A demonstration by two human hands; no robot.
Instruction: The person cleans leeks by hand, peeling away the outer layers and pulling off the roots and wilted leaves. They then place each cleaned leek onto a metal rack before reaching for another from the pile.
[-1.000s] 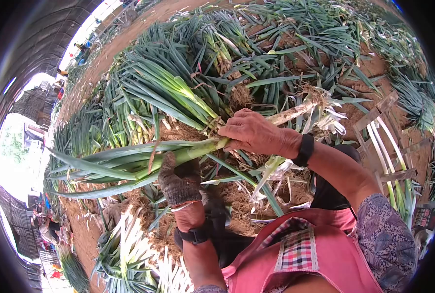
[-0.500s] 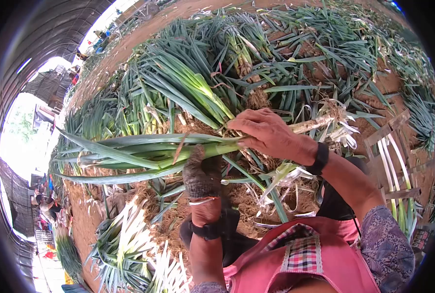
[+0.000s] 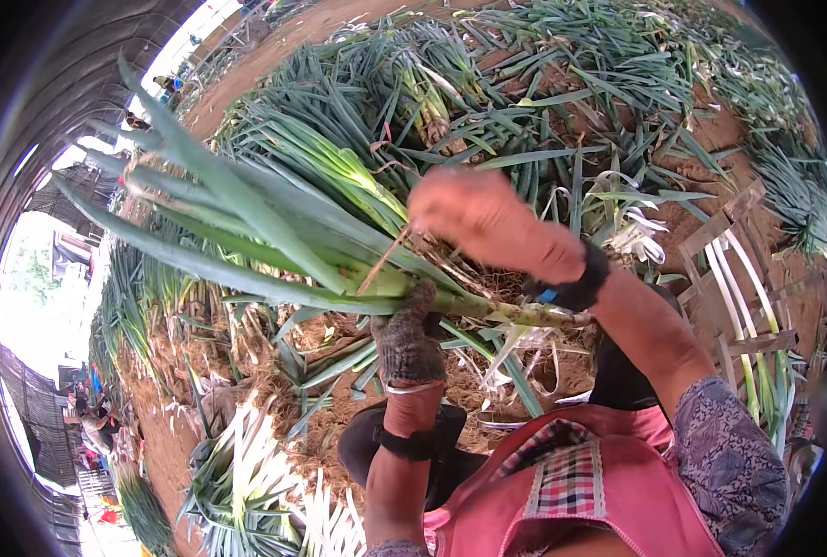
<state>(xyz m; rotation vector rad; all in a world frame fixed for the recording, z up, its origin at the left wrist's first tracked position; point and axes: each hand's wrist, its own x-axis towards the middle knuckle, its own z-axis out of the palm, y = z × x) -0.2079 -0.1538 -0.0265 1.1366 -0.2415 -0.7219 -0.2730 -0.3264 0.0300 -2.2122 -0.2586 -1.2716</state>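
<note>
My left hand [image 3: 409,339], in a dark dirty glove, is wrapped round the stalk of a large green onion [image 3: 390,281]. The plant's broad leaves fan out to the upper left, and its pale lower stalk points right. Above the stalk, my bare right hand [image 3: 464,215] is blurred and has its fingers bent together at a thin brown dry strip that runs down to the leaf base. Behind my hands lies a bunch of bright green leaves [image 3: 348,167].
Heaps of green onions [image 3: 608,65] cover the ground ahead. Peeled white stalks [image 3: 246,455] lie at the lower left. A wooden rack [image 3: 734,269] with long onions stands on the right. A person [image 3: 96,422] is far off at the left.
The onion has come closer and tilted, its leaves swinging upward and its lower stalk dropping. My right hand has left the stalk and moved left and up to the dry strip.
</note>
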